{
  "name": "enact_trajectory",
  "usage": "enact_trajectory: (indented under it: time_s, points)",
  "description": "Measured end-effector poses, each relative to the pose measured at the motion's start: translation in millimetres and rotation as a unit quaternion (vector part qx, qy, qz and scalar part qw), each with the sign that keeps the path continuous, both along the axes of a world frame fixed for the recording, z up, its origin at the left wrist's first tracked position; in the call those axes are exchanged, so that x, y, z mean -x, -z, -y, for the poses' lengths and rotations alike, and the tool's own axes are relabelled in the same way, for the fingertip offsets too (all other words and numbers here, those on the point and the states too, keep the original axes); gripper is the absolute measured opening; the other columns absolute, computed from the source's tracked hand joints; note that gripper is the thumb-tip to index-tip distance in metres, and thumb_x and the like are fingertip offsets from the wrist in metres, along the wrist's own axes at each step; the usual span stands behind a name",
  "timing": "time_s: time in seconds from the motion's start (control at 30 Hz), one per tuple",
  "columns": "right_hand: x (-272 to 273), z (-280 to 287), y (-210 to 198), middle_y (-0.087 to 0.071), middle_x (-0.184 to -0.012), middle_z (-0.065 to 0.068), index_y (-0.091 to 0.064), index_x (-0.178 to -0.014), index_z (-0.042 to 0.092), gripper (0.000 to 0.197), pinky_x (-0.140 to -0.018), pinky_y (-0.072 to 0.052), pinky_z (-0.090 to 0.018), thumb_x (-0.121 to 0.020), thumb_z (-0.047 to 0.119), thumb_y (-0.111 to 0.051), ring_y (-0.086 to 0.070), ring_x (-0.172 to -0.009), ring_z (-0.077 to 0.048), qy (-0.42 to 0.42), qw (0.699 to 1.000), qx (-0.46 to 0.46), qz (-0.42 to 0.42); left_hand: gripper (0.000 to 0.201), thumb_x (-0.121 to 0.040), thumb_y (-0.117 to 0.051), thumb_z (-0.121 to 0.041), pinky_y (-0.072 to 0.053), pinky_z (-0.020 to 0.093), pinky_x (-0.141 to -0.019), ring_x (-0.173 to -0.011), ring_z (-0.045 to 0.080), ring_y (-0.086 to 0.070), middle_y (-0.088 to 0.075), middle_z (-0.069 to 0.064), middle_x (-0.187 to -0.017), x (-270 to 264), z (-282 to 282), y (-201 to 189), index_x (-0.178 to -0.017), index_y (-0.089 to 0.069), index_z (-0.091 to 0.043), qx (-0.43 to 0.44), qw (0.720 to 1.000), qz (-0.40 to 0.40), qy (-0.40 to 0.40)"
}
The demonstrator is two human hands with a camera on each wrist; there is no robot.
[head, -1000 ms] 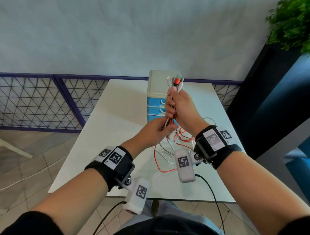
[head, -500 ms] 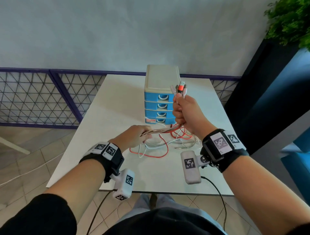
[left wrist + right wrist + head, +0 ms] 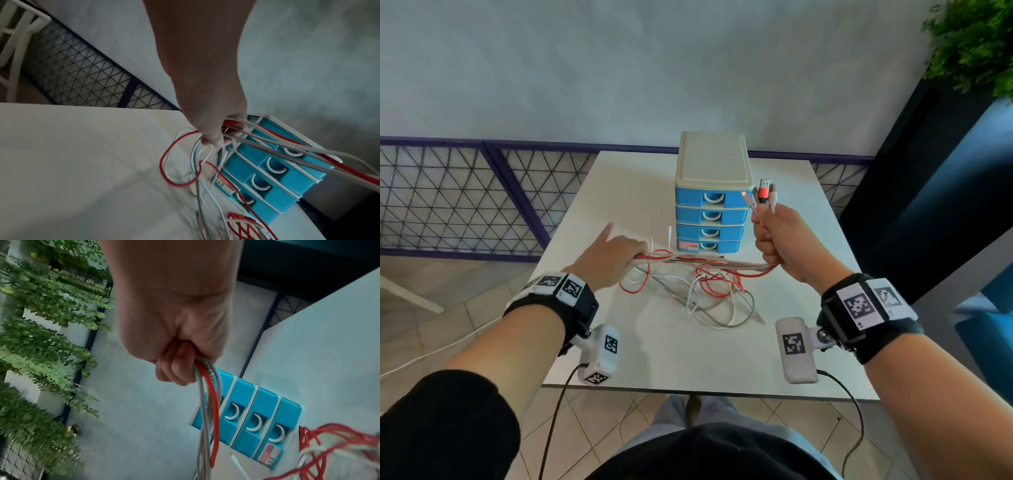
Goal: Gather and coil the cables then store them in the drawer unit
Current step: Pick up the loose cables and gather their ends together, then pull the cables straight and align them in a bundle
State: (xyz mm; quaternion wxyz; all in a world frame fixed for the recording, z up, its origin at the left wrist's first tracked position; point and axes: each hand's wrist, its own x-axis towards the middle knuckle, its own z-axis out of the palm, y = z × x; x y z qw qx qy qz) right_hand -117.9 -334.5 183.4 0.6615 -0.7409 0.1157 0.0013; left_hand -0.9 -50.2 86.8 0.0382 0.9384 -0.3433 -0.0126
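Grip: our right hand (image 3: pixel 779 243) fists the cables (image 3: pixel 709 264); our left hand (image 3: pixel 613 255) clasps them.
Risk: slack below our grip may knot.

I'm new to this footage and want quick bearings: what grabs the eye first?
A bundle of cables stretched taut between the left hand and the raised right hand. Behind it stands the drawer unit with blue drawers, all shut. Loose red and white loops lie tangled on the white table.
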Motion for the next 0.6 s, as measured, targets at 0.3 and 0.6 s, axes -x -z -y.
enact_trajectory:
  time_s: [0.3,0.6]
  points:
    - [0.5,12.1,-9.7,-0.036,-0.06,0.002,-0.047,-0.083,0.014,0.029,-0.04,-0.026,-0.02,-0.103,0.027,-0.032,-0.029,-0.045,-0.01,0.031,0.993,0.114,-0.003,0.015,-0.091,-0.048,-0.009,-0.021,0.062,-0.103,-0.095,0.027,-0.055,-0.055,0.001,-0.094,-36.2,-26.1,-53.2,-0.098,-0.052,-0.022,-0.03,0.973,0.166,-0.158]
    - [-2.4,1.8,0.9,-0.037,-0.062,0.003,-0.046,-0.08,0.017,0.027,-0.047,-0.026,-0.025,-0.102,0.026,-0.033,-0.029,-0.05,-0.01,0.048,0.995,0.085,0.016,0.1,-0.082,-0.064,-0.036,0.01,0.055,-0.114,-0.147,0.019,0.009,0.004,0.004,-0.159,-16.5,17.7,-35.1,-0.149,0.008,-0.018,-0.114,0.983,-0.097,-0.11]
